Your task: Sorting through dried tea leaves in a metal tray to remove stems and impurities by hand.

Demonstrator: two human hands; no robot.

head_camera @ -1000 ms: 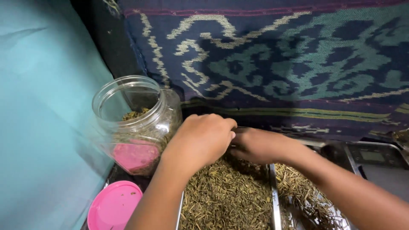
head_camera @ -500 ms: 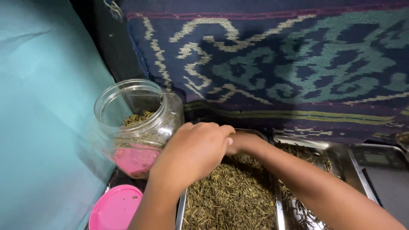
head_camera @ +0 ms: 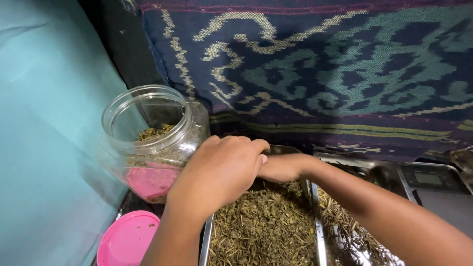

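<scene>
head view: left hand [head_camera: 220, 170] curled over the dried herb flakes [head_camera: 266, 229] in the metal tray [head_camera: 315, 226], right hand [head_camera: 281, 167] tucked behind it, grips impossible to tell. open clear jar [head_camera: 152, 138] just left, pink lid [head_camera: 127, 239] below.

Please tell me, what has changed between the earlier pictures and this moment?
The right hand slid left, tucking behind the left hand over the dried green herbs in the metal tray. Whether either hand grips herbs is hidden. The clear plastic jar and round pink lid stayed in place.
</scene>
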